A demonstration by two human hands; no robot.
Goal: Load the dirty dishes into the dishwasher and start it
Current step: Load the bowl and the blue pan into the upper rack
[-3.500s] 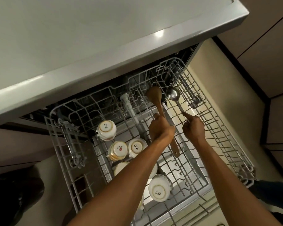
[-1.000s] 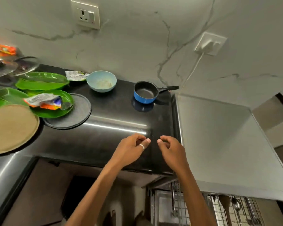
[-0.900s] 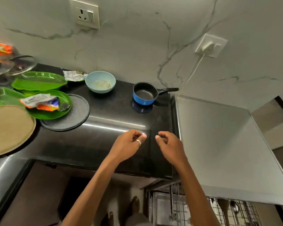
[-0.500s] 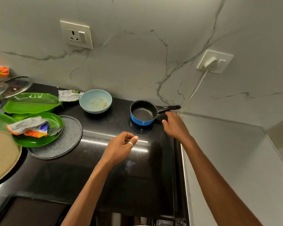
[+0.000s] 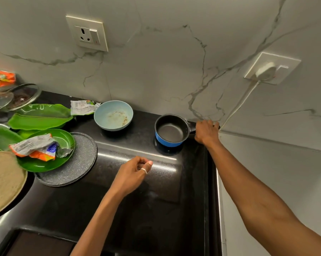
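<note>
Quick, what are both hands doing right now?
Left hand: open, loosely curled, holding nothing.
Right hand: closed on the handle of the blue saucepan.

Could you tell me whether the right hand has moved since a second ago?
Yes. The right hand has gone from near the front edge of the counter back toward the wall, and now grips the blue saucepan by its handle.
</note>
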